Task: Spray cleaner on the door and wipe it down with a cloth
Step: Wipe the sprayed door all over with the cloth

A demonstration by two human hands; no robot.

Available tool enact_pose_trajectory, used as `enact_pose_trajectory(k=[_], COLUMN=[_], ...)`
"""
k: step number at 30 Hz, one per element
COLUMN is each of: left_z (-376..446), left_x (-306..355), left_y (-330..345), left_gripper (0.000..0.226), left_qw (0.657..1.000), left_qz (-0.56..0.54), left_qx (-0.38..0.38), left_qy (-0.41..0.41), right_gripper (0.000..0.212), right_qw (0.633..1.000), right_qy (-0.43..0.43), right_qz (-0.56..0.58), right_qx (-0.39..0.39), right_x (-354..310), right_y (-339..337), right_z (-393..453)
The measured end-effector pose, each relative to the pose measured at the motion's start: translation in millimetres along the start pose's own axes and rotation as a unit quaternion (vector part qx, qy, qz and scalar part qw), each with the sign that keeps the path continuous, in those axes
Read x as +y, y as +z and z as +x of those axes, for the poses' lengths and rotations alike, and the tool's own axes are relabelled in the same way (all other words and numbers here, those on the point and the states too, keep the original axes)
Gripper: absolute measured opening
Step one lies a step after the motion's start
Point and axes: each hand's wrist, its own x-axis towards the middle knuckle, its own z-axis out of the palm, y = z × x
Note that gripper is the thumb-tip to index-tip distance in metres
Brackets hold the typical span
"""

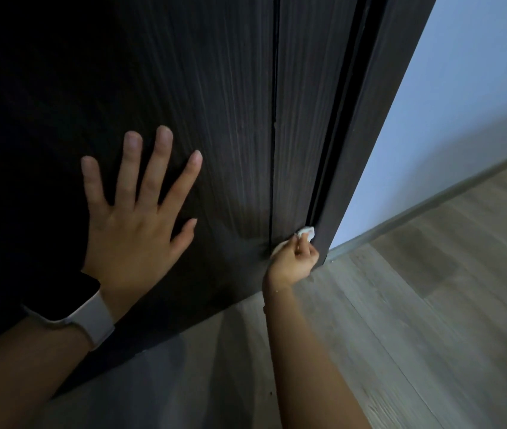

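Observation:
A dark wood-grain door (215, 103) fills the left and middle of the view, reaching down to the floor. My left hand (136, 218) lies flat on the door face with its fingers spread; a pale watch band circles that wrist. Far lower down, my right hand (294, 260) grips a small white cloth (306, 233) and holds it against the bottom of the door's right edge, where it meets the dark frame (369, 134). Most of the cloth is hidden inside the fist. No spray bottle is in view.
A pale blue-white wall (462, 103) stands to the right of the frame, with a grey skirting board (431, 202) along its foot. Grey-brown wood-look flooring (400, 320) spreads across the lower right.

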Motion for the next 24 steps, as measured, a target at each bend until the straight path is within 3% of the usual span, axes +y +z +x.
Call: enact_pose_trajectory(k=[5,7,11,13,17,24], left_z=[0,-1,-4,-4,-4,0], left_x=[0,1,2,1,1,-2], left_y=[-2,-1,2,4,2,-9], left_gripper=[0.082,0.079,0.079,0.08,0.083,0.092], left_qw=[1.0,1.0,0.999,0.999,0.999,1.0], left_qz=[0.014,0.021,0.043,0.047,0.052,0.008], left_qx=[-0.01,-0.003,0.01,0.01,0.004,-0.019], left_qy=[-0.016,-0.011,-0.004,0.0,-0.003,-0.007], right_gripper=[0.027,0.029,0.036,0.041,0.042,0.029], right_qw=[0.991,0.983,0.965,0.957,0.956,0.982], right_qy=[0.099,0.171,0.258,0.291,0.294,0.17], right_qz=[-0.09,-0.054,-0.008,0.009,0.011,0.086], right_qx=[-0.03,-0.027,-0.049,-0.001,0.019,-0.005], right_x=[58,90,77,77,71,-1], right_y=[-12,-12,-11,-7,-1,14], right_z=[30,44,42,46,32,-20])
